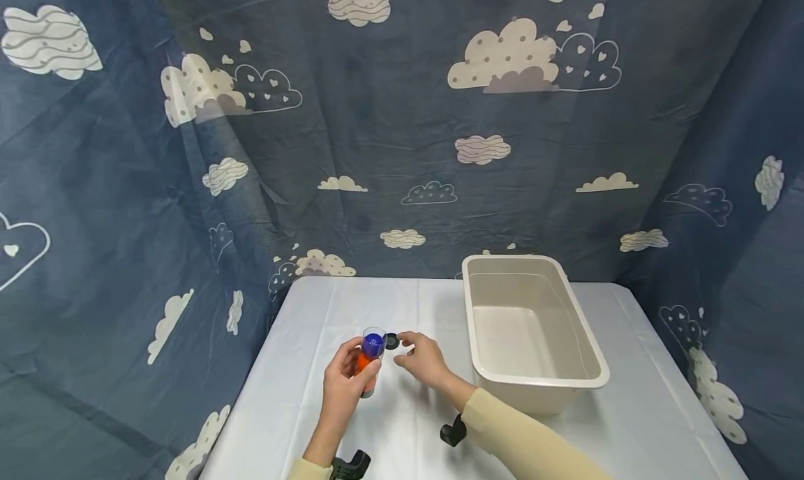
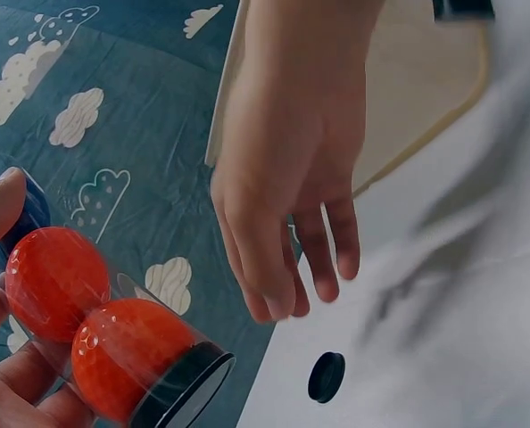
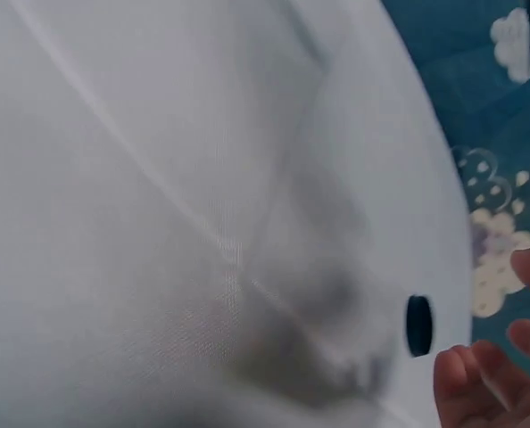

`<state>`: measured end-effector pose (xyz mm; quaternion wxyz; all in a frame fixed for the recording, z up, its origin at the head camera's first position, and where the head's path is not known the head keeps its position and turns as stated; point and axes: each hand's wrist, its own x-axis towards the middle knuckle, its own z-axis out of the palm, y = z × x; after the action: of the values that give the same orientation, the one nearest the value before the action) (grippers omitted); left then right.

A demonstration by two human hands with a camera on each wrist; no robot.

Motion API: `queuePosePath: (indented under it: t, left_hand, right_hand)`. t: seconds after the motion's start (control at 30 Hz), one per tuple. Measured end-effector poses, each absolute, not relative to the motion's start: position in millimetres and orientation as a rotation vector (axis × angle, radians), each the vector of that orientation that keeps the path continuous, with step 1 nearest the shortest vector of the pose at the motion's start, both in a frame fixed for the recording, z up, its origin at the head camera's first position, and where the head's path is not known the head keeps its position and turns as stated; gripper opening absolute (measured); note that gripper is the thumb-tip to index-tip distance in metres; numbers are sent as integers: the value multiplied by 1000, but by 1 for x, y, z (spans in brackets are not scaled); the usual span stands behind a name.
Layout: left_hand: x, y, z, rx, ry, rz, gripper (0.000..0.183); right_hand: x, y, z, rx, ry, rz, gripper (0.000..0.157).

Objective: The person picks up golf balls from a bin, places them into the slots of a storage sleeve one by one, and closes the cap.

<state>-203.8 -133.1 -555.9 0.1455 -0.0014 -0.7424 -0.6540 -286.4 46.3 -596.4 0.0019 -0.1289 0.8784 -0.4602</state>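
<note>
While the tube (image 1: 372, 349) is pinched above the bench (image 1: 433, 305) by the left grip (image 1: 344, 379) and the right grip (image 1: 427, 360), loosely spread, is held near the cap (image 1: 392, 341), light, stiff, slippery handling may be expected, with the tube's middle best grasped.

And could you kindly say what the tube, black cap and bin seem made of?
Tube: probably clear, glossy plastic, since the red balls show through it under highlights.
Black cap: likely plastic, faintly shiny at the edge, possibly rubber.
Bin: apparently smooth, moulded plastic, given its rounded corners.
</note>
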Motion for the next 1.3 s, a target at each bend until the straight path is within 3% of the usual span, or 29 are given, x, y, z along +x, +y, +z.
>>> queuePosePath:
  t: [0.4,0.73,1.0,1.2,1.3]
  left_hand:
    - [-205,-132,-558,-95,-2099,-1946,45]
    - [-204,-135,-562,-63,-2117,-1943,46]
    - [-204,-137,-562,-45,-2112,-1963,46]
    - [-203,-140,-560,-37,-2092,-1970,47]
    - [-204,-143,-561,-35,-2102,-1969,46]
  right_hand:
    - [-322,42,-630,-254,2770,-1494,51]
    - [-329,37,-639,-530,2890,-1036,54]
    - [-327,35,-647,-646,2987,-918,36]
    - [-326,37,-657,-657,3063,-979,13]
    - [-327,36,-659,-660,3078,-981,18]
